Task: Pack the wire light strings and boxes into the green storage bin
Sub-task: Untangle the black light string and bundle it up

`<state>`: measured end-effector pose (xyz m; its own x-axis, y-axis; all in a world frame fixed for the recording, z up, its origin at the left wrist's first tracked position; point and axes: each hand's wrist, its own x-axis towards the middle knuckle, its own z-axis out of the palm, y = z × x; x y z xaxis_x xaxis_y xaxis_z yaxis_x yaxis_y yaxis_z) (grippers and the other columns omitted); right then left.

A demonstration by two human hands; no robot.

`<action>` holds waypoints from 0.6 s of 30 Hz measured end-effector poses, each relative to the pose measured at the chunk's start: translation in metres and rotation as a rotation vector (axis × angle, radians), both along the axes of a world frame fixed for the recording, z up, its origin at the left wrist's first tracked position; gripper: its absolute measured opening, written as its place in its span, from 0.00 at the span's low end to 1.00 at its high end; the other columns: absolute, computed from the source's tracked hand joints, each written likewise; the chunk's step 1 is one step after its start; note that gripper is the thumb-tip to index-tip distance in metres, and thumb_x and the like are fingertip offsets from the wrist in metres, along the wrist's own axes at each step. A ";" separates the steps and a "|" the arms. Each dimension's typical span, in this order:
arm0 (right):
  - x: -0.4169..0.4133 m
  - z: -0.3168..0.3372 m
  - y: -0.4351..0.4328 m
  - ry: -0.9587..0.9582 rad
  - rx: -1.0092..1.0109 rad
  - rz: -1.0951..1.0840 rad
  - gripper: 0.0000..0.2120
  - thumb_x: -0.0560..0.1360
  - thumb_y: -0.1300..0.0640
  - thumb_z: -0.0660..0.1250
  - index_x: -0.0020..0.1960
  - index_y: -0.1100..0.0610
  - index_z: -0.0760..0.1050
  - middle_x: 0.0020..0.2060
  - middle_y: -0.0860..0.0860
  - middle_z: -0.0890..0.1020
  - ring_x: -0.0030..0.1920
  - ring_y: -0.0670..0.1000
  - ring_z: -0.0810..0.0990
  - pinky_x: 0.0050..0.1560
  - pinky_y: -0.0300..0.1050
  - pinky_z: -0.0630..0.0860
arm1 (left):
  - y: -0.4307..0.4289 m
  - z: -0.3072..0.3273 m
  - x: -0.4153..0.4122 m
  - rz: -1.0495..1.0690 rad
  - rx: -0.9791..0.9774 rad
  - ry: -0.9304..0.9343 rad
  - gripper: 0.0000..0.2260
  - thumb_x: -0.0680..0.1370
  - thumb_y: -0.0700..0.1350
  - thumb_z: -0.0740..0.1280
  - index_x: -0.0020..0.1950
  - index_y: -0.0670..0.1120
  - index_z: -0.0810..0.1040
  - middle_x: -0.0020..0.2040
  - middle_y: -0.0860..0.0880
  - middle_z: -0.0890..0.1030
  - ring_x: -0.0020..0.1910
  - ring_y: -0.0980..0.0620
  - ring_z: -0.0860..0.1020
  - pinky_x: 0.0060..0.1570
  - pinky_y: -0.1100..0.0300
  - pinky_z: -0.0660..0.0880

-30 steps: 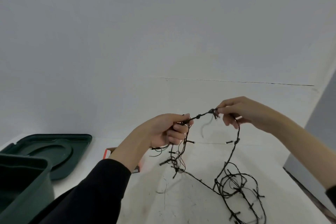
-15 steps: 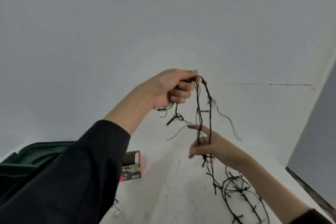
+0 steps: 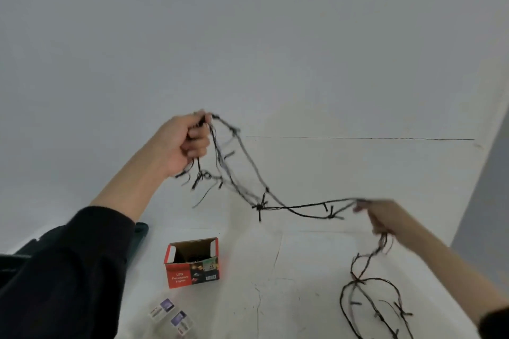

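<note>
Above a scuffed white table (image 3: 303,270) — grey wall (image 3: 248,36) behind — left hand (image 3: 188,143) and right hand (image 3: 382,216) grip the wire light string (image 3: 303,205).

The light string (image 3: 303,208) sags like a rope between the left hand (image 3: 187,143) and the right hand (image 3: 385,219). It bars the air above the white table (image 3: 303,270). Below it lies a bare strip between the open LED lights box (image 3: 192,264) and, at its 3 o'clock, the loose coils (image 3: 369,303). Two small cards (image 3: 172,316) lie at the box's 6 o'clock, and the green bin edge (image 3: 141,237) at its 9 o'clock.
</note>
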<state>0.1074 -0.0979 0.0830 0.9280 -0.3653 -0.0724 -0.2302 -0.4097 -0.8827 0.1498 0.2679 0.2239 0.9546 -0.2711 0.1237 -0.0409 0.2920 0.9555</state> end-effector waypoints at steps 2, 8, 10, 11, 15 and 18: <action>0.010 0.061 0.004 -0.151 -0.046 -0.012 0.11 0.76 0.61 0.64 0.35 0.60 0.78 0.17 0.50 0.63 0.14 0.44 0.61 0.28 0.40 0.62 | -0.008 -0.022 0.001 -0.006 0.149 0.061 0.15 0.82 0.45 0.53 0.37 0.46 0.68 0.19 0.55 0.60 0.15 0.60 0.56 0.15 0.70 0.51; 0.013 0.224 0.036 -0.523 -0.295 0.056 0.05 0.71 0.61 0.69 0.44 0.62 0.80 0.19 0.51 0.66 0.16 0.44 0.62 0.23 0.37 0.65 | -0.036 -0.094 -0.002 -0.132 0.833 0.100 0.14 0.82 0.47 0.55 0.41 0.43 0.72 0.23 0.53 0.66 0.19 0.58 0.61 0.19 0.66 0.59; 0.011 0.256 0.046 -0.548 -0.358 0.104 0.04 0.71 0.62 0.70 0.46 0.61 0.80 0.19 0.50 0.66 0.18 0.46 0.62 0.21 0.36 0.67 | -0.043 -0.105 -0.009 -0.294 1.062 0.075 0.14 0.81 0.52 0.58 0.48 0.42 0.75 0.33 0.50 0.75 0.26 0.56 0.70 0.31 0.63 0.69; 0.009 0.267 0.052 -0.533 -0.396 0.145 0.04 0.71 0.63 0.69 0.46 0.61 0.80 0.18 0.49 0.66 0.18 0.46 0.62 0.21 0.35 0.68 | -0.046 -0.104 -0.010 -0.384 1.215 0.006 0.18 0.79 0.56 0.60 0.56 0.42 0.75 0.43 0.49 0.78 0.36 0.54 0.75 0.41 0.61 0.72; 0.005 0.283 0.077 -0.442 -0.524 0.301 0.05 0.71 0.66 0.69 0.45 0.59 0.81 0.18 0.48 0.67 0.22 0.46 0.64 0.24 0.34 0.69 | -0.072 -0.046 -0.019 -0.281 1.119 -0.253 0.47 0.65 0.71 0.65 0.76 0.47 0.56 0.73 0.51 0.65 0.68 0.51 0.67 0.68 0.52 0.65; 0.002 0.280 0.095 -0.397 -0.538 0.417 0.08 0.70 0.68 0.69 0.48 0.60 0.80 0.27 0.53 0.71 0.27 0.49 0.67 0.31 0.39 0.70 | -0.098 0.022 -0.031 -0.178 0.574 -0.393 0.58 0.55 0.77 0.65 0.76 0.47 0.55 0.73 0.53 0.65 0.69 0.54 0.65 0.66 0.54 0.65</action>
